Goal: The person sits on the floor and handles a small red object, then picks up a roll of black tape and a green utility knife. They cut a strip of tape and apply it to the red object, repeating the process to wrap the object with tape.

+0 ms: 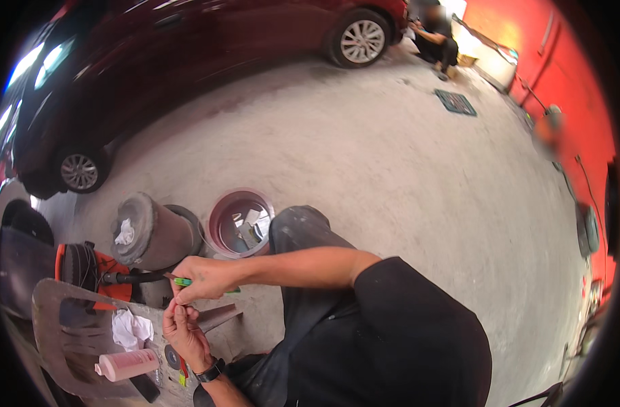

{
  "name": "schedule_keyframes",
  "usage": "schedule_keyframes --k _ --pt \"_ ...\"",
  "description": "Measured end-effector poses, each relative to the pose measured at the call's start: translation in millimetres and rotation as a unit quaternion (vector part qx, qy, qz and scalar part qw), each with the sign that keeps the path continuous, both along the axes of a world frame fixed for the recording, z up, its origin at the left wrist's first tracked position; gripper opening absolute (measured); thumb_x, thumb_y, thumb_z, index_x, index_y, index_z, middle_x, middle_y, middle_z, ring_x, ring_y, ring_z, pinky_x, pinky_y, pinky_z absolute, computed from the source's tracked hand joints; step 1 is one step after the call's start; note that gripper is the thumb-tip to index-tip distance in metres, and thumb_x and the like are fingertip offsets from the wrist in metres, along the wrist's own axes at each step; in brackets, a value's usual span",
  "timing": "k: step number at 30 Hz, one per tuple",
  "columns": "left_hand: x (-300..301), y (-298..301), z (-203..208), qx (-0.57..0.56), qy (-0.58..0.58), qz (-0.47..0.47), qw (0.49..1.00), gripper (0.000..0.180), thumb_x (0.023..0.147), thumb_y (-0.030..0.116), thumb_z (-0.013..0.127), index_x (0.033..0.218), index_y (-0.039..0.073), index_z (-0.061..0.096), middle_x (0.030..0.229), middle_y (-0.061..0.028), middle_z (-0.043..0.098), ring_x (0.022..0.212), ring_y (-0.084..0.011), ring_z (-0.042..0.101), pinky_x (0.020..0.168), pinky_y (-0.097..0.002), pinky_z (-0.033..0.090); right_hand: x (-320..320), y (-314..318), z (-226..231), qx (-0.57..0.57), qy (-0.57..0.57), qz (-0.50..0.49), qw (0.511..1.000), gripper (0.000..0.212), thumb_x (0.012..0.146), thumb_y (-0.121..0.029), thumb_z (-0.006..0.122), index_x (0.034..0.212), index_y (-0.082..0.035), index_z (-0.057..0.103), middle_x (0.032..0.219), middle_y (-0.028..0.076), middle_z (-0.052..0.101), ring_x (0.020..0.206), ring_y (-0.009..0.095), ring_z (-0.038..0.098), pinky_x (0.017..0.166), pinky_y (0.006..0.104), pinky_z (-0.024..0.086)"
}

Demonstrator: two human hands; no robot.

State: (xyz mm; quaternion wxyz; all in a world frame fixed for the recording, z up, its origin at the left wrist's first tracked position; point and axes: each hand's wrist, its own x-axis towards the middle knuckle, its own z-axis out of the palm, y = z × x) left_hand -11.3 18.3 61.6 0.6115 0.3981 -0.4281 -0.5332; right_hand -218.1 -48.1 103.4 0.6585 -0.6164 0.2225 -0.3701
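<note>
My right hand (213, 277) is closed around a green utility knife (182, 281), its tip pointing left. Just below it, my left hand (186, 334) has its thumb and fingers pinched together, close to the right fingertips. Whatever lies in that pinch is too small to make out. A dark watch (211, 370) sits on the left wrist. Beside this hand, on a grey plastic chair (47, 308), are a crumpled white paper (131, 330), a pink bottle (128, 365) lying on its side, a dark roll of tape (172, 356) and a red and yellow-green tool (183, 373).
Beyond my hands stand a round bucket (211, 227) holding water and sheets, a dark grey container (164, 234) with crumpled paper on top, and an orange machine (117, 263) with a black hose. A dark red car (208, 41) fills the far left. Another person (437, 41) crouches far off.
</note>
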Motion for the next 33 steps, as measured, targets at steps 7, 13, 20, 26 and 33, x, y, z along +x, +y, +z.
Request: schedule_keyframes --k 7,13,20,26,33 --pt "-8.4 -17.5 16.4 0.075 0.209 -0.128 0.966 0.047 0.109 0.04 0.051 0.13 -0.002 0.061 0.107 -0.0142 0.072 0.081 -0.0179 0.069 0.072 -0.0271 0.062 -5.6 -29.4 9.3 -0.141 0.001 0.033 0.989 0.018 0.087 -0.015 0.075 0.089 0.003 0.07 0.071 0.004 0.066 0.066 0.01 0.059 0.059 0.0305 0.047" --pt "23.8 -54.9 -0.6 0.212 0.344 -0.277 0.872 0.035 0.109 0.025 0.055 0.13 -0.002 0.057 0.103 -0.0094 0.062 0.079 -0.0133 0.056 0.063 -0.0248 0.05 -13.8 -69.9 10.3 -0.19 -0.023 0.095 0.977 0.017 0.085 -0.011 0.075 0.094 0.003 0.074 0.079 0.008 0.072 0.078 0.011 0.068 0.069 0.0309 0.052" --pt "0.8 -86.5 -7.0 0.167 0.187 -0.098 0.963 0.023 0.106 0.016 0.06 0.124 0.003 0.057 0.104 -0.0046 0.063 0.081 -0.0099 0.059 0.066 -0.0234 0.051 5.3 -87.3 -50.8 0.029 -0.079 -0.014 0.996 0.024 0.089 -0.019 0.071 0.095 0.004 0.071 0.075 0.01 0.07 0.065 0.012 0.063 0.059 0.0294 0.051" --pt "-22.0 -85.8 -26.1 0.072 -0.088 0.031 0.993 0.017 0.103 0.019 0.067 0.111 0.005 0.063 0.097 -0.0013 0.07 0.079 -0.0069 0.064 0.068 -0.0207 0.053 17.7 -93.8 -70.5 -0.032 0.029 -0.113 0.993 0.025 0.087 -0.02 0.068 0.085 0.005 0.07 0.065 0.014 0.067 0.061 0.02 0.067 0.059 0.0375 0.052" --pt "-19.1 -74.1 -22.5 0.064 -0.158 0.049 0.984 0.015 0.101 0.015 0.07 0.103 0.002 0.063 0.084 -0.0011 0.064 0.074 -0.007 0.058 0.067 -0.021 0.047 31.8 -75.2 -67.5 -0.172 0.078 -0.208 0.96 0.03 0.084 -0.02 0.069 0.076 0.008 0.062 0.069 0.027 0.061 0.067 0.043 0.065 0.061 0.0465 0.049"
